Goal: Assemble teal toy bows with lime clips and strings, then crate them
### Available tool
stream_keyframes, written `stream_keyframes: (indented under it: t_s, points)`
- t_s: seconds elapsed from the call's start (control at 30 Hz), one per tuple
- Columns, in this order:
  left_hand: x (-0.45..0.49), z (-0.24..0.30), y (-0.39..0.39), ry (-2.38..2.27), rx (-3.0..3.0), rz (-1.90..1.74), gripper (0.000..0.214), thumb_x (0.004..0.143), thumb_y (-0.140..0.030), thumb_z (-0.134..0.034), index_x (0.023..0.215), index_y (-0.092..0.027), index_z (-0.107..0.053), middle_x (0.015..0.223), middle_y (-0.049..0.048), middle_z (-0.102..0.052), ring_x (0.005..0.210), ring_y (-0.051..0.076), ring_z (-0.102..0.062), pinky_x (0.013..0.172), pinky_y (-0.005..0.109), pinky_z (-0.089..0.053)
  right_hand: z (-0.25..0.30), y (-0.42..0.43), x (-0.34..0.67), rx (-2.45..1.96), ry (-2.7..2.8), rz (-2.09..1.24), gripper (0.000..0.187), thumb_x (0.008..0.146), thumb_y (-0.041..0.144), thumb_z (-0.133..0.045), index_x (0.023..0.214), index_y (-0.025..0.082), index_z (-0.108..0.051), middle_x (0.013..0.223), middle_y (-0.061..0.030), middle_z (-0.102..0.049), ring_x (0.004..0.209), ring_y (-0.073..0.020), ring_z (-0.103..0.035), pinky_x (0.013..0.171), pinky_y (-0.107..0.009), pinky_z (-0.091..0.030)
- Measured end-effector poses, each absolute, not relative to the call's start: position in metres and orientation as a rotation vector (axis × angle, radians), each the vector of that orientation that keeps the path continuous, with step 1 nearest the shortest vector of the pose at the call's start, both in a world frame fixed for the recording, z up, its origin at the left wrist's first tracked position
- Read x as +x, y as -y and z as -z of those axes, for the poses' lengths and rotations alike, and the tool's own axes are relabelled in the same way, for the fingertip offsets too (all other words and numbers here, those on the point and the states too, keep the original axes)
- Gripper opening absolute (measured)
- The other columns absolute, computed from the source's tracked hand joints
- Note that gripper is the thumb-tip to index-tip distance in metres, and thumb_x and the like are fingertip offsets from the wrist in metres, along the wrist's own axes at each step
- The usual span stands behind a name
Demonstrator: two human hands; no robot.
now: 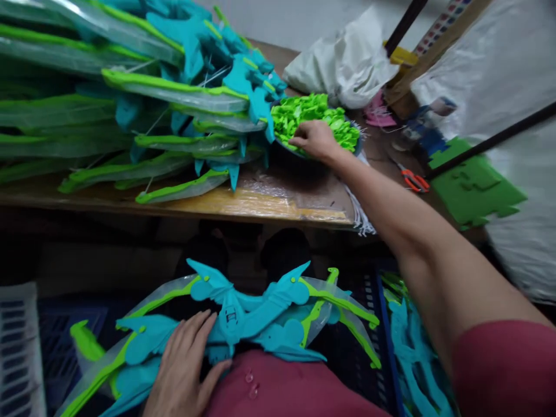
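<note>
My left hand (185, 365) lies flat, fingers spread, on a teal and lime foam bow-shaped toy (243, 324) resting across my lap. My right hand (315, 141) reaches forward into a dark bowl (304, 162) heaped with small lime-green foam pieces (313, 116); its fingers curl down among the pieces, and what they hold is hidden. A big stack of finished teal and green foam toys (165, 98) covers the wooden table (243, 202) to the left of the bowl.
A white plastic bag (347, 63) lies behind the bowl. Orange-handled scissors (412, 180) and dark green foam sheets (473, 185) sit to the right. More teal foam parts (412, 359) fill a crate at my right. A white crate (19, 347) stands at the lower left.
</note>
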State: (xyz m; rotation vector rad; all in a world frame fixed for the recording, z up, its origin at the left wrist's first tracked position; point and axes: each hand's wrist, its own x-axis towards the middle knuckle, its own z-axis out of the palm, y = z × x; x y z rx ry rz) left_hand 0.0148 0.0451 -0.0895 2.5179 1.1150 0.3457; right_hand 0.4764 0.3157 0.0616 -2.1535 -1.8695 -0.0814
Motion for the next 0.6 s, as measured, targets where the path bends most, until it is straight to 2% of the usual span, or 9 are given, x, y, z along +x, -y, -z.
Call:
stream_keyframes:
  t_s: [0.1,0.17,0.27,0.37,0.47,0.6]
  points:
    - [0.024,0.083,-0.046,-1.135,2.510,-0.243,0.070,0.095,-0.037,-0.061,0.154,-0.017,-0.028,0.134,0.0183,-0.063,0.125,0.038,-0.059,0.113,0.061,-0.038,-0.063,-0.315,0.462,-2.118,1.914,0.188,0.029,0.093,0.032,-0.071,0.103,0.005,-0.074,0.101,-0.0154,-0.075,0.090,-0.0181,-0.065,0.082,-0.032,-0.042]
    - [0.032,0.075,-0.052,-1.145,2.448,-0.140,0.063,0.093,-0.030,-0.063,0.149,-0.015,-0.037,0.127,0.0163,-0.065,0.120,0.036,-0.060,0.113,0.059,-0.038,-0.068,-0.311,0.453,-2.118,1.924,0.145,0.034,0.097,0.036,-0.065,0.101,0.004,-0.074,0.101,-0.0168,-0.074,0.093,-0.0183,-0.065,0.086,-0.035,-0.041]
    - [0.041,0.062,-0.066,-1.156,2.330,0.036,0.043,0.091,-0.027,-0.067,0.131,-0.015,-0.056,0.109,0.0117,-0.066,0.105,0.033,-0.060,0.101,0.054,-0.046,-0.081,-0.305,0.447,-2.201,1.936,-0.043,0.036,0.096,0.039,-0.062,0.092,0.007,-0.077,0.081,-0.0080,-0.072,0.075,-0.0124,-0.063,0.080,-0.034,-0.041]
    - [0.043,0.048,-0.077,-1.150,2.275,0.080,0.029,0.091,-0.028,-0.068,0.116,-0.015,-0.063,0.102,0.0107,-0.065,0.098,0.032,-0.058,0.094,0.051,-0.047,-0.091,-0.302,0.449,-2.315,1.884,-0.250,0.028,0.092,0.032,-0.065,0.108,0.014,-0.079,0.071,-0.0006,-0.067,0.057,-0.0065,-0.055,0.070,-0.032,-0.043]
    - [0.041,0.036,-0.080,-1.148,2.274,0.054,0.026,0.090,-0.027,-0.070,0.112,-0.015,-0.062,0.102,0.0107,-0.065,0.099,0.033,-0.059,0.093,0.050,-0.045,-0.093,-0.302,0.451,-2.395,1.820,-0.317,0.030,0.089,0.028,-0.068,0.116,0.018,-0.078,0.070,0.0000,-0.068,0.052,-0.0056,-0.052,0.069,-0.033,-0.044]
    - [0.042,0.024,-0.078,-1.181,2.224,0.201,0.026,0.089,-0.026,-0.072,0.111,-0.018,-0.060,0.105,0.0096,-0.068,0.099,0.034,-0.064,0.086,0.045,-0.046,-0.085,-0.307,0.450,-2.417,1.737,-0.223,0.033,0.085,0.030,-0.073,0.113,0.013,-0.079,0.074,-0.0022,-0.069,0.049,-0.0021,-0.043,0.067,-0.032,-0.041]
